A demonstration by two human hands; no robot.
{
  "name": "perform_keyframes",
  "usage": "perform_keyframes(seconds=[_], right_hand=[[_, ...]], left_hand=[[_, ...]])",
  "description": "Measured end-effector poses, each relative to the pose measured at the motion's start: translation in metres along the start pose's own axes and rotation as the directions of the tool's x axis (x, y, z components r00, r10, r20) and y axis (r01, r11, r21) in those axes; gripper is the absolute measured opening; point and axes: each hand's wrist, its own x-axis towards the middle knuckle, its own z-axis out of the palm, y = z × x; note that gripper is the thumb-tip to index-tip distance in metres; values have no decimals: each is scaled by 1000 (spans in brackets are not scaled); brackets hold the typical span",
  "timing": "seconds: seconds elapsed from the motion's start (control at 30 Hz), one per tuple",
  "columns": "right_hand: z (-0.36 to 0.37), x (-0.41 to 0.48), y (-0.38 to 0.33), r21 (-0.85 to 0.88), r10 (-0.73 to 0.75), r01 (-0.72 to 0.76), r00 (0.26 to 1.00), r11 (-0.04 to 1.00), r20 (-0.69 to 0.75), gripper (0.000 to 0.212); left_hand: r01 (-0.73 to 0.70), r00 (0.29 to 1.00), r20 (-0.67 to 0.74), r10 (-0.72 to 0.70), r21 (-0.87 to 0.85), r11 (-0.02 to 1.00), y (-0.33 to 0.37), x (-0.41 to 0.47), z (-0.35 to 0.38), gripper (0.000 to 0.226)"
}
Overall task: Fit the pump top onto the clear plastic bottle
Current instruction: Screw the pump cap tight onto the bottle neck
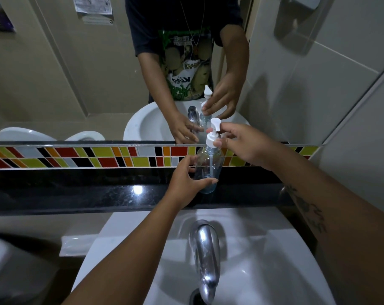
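My left hand (187,180) grips the clear plastic bottle (208,168) on the black counter (98,192); my right hand (241,144) pinches the white pump top's (213,135) collar at twelve o'clock, seated, probably needing tightening.

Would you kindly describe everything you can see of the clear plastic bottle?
The clear plastic bottle is see-through, rounded at the shoulders, with a little bluish liquid at the bottom. It stands upright on the black ledge behind the sink. The left hand grips its lower body; the right hand pinches the white pump top at its neck, whose tube runs down inside.
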Motion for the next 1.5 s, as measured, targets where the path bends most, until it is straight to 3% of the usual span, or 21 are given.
perform_keyframes(seconds=[0.1,0.3,0.47,0.57,0.73,1.0,1.17,1.4,1.5], right_hand=[[1,0,0,17,-10,10,1000,1000,20,33],[14,-3,5,110,-24,40,989,993,-145,19],[23,-3,4,124,-35,66,971,990,-236,25],[21,-4,2,115,-28,54,976,992,-215,19],[18,-5,2,9,-48,50,980,999,-192,31],[15,-5,3,2,-60,62,982,998,-176,25],[9,-4,1,0,-46,47,993,999,-106,34],[13,-3,6,18,-54,59,982,998,-178,27],[11,-2,4,18,-32,35,989,999,-144,32]], left_hand=[[-2,1000,8,2,-12,1000,2,-1,0,60],[6,1000,6,-6,-10,1000,2,-1,0,62],[3,1000,1,-3,-17,1000,4,-2,1,61],[5,1000,6,-5,-25,1000,5,-2,1,59],[24,1000,12,-23,-15,1000,3,-2,0,59],[2,1000,19,-2,-36,999,3,-1,1,60],[-9,1000,26,10,-31,999,1,0,1,60],[-8,999,31,9,-32,999,3,0,1,58],[-1,999,37,2,-34,999,6,0,0,59]])
